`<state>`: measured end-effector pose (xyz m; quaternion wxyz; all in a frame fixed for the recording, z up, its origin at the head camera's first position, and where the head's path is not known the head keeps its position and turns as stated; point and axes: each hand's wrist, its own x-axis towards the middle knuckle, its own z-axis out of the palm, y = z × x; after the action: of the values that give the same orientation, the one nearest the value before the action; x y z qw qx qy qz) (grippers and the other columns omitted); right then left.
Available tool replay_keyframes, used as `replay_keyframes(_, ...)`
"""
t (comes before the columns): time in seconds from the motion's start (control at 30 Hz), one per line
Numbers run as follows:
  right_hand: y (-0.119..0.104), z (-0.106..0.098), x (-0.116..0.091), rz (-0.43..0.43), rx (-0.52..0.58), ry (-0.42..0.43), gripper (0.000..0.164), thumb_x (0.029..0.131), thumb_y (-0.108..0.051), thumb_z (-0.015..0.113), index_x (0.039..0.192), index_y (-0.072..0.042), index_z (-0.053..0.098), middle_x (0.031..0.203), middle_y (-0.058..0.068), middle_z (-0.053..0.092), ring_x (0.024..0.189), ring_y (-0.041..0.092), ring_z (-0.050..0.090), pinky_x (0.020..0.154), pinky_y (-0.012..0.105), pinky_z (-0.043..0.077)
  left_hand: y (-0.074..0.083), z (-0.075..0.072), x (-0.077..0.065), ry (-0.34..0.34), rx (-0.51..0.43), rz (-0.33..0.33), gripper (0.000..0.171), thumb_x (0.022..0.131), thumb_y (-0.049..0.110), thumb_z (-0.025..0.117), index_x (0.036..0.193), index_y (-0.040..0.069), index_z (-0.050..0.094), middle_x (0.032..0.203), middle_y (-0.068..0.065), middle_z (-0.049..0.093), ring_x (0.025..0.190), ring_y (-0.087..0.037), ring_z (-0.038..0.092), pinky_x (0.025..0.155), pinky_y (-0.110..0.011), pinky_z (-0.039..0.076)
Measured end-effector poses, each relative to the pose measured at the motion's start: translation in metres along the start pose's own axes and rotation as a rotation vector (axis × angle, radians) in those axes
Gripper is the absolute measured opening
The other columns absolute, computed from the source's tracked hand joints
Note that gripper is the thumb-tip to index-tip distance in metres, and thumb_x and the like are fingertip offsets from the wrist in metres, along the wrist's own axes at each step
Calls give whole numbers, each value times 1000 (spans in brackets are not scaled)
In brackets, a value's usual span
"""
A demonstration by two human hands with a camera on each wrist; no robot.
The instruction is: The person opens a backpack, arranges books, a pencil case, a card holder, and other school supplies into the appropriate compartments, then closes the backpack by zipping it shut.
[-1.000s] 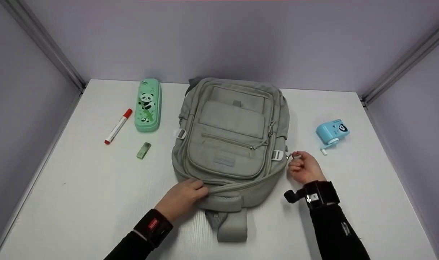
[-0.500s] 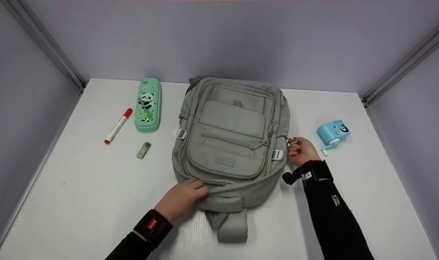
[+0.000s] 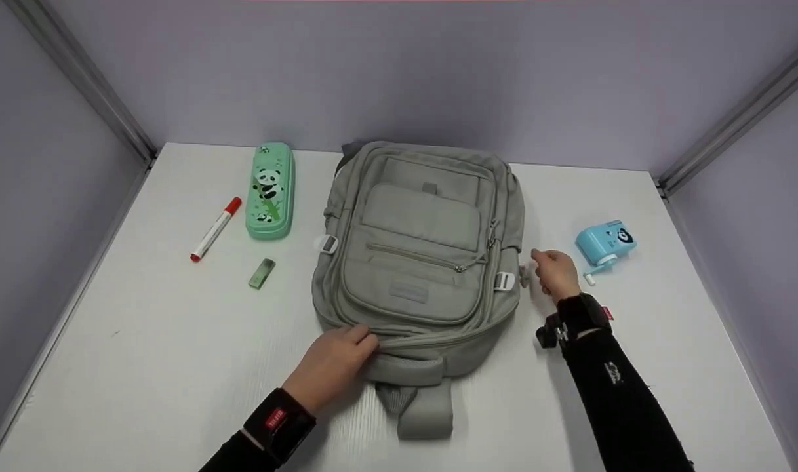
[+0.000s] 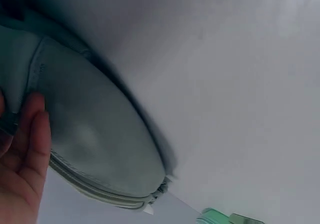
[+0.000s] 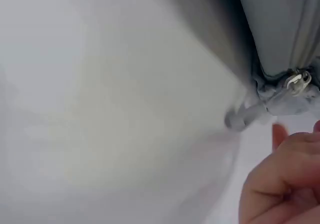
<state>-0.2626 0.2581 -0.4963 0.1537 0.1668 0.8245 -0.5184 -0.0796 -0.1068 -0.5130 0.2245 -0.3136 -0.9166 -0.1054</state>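
Observation:
A grey backpack (image 3: 418, 216) lies on its back, its top end towards me. My left hand (image 3: 333, 364) holds the fabric edge at that end, beside the carry handle (image 3: 408, 369); in the left wrist view its fingers (image 4: 37, 134) press against the cloth. To the right of the bag, my right hand (image 3: 556, 272) is a short way off its side, fingers bent and nothing visible in them. A zipper pull (image 5: 245, 118) hangs loose from its metal slider (image 5: 298, 82) in the right wrist view, apart from the fingers and blurred.
Left of the bag lie a green panda pencil case (image 3: 269, 190), a red-capped marker (image 3: 216, 229) and a small green block (image 3: 261, 273). A light-blue crank pencil sharpener (image 3: 605, 242) stands to the right. Grey walls (image 3: 399, 72) border the white table (image 3: 143, 367).
My right hand moved away from me along the bag's side with the zipper pull, then let it go and drew off to the right. The left hand keeps its place.

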Motion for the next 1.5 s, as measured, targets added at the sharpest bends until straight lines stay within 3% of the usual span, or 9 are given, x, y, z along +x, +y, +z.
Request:
replay_keyframes(0.13, -14, 7, -2, -225, -185, 48, 57, 104, -29, 43, 155, -7, 27, 101, 14, 59, 78, 17, 59, 68, 27, 50, 25, -6, 11, 7, -12, -21, 36, 72, 0, 71, 106, 8, 64, 94, -2, 61, 67, -15, 61, 63, -30, 52)
replay_keyframes(0.27, -25, 14, -5, -399, -370, 1, 51, 104, -20, 43, 152, -6, 35, 132, 33, 49, 113, 40, 53, 90, 47, 48, 55, -12, 19, -135, -156, -88, 48, 88, 11, 69, 134, 10, 57, 122, -14, 61, 81, -21, 68, 70, -34, 57)
replay_keyframes(0.4, -25, 17, -3, -405, -451, -6, 40, 100, -13, 48, 137, 1, 52, 128, 31, 55, 111, 40, 53, 88, 44, 45, 71, -12, 20, -283, -243, -164, 54, 92, 23, 69, 142, 14, 51, 144, -24, 46, 98, -30, 68, 81, -38, 58)
replay_keyframes(0.5, -21, 16, 0, -404, -459, 23, 37, 96, -10, 51, 130, 4, 58, 116, 26, 58, 102, 33, 54, 82, 36, 43, 73, -8, 16, -319, -218, -190, 58, 90, 27, 72, 142, 14, 51, 150, -24, 38, 103, -32, 65, 83, -38, 58)
replay_keyframes(0.77, -4, 9, -3, -384, -436, 19, 34, 90, -8, 54, 121, 4, 64, 75, 3, 52, 63, 14, 47, 60, 27, 40, 51, 5, 13, -265, -133, -252, 65, 82, -8, 66, 137, 24, 58, 150, -24, 42, 101, -35, 61, 70, -40, 59)
replay_keyframes(0.9, 5, 9, -14, -370, -419, 28, 33, 89, -9, 57, 118, 6, 64, 78, 4, 54, 66, 12, 48, 60, 27, 41, 31, 6, 12, -215, -146, -301, 61, 82, -9, 65, 131, 26, 64, 149, -25, 44, 102, -40, 61, 68, -45, 58)
replay_keyframes(1.17, 25, 21, -45, -319, -323, 40, 30, 91, -10, 61, 114, 9, 63, 83, 7, 59, 69, 8, 52, 60, 21, 45, -2, 3, 14, -133, -116, -371, 47, 78, -9, 68, 117, 18, 73, 144, -27, 50, 95, -43, 63, 74, -50, 57)
replay_keyframes(1.37, 38, 42, -75, -251, -176, 64, 28, 93, -11, 63, 114, 8, 62, 74, 4, 60, 61, 7, 55, 53, 21, 48, -20, -5, 18, -209, -96, -481, 37, 85, 6, 73, 121, 15, 71, 149, -28, 44, 110, -50, 63, 100, -66, 45)
replay_keyframes(1.5, 44, 56, -95, -230, -129, 74, 28, 94, -13, 64, 115, 6, 62, 75, 6, 62, 61, 9, 57, 55, 22, 49, -27, -8, 20, -276, -41, -543, 48, 83, -3, 69, 127, 14, 67, 153, -25, 41, 123, -44, 59, 112, -65, 34)
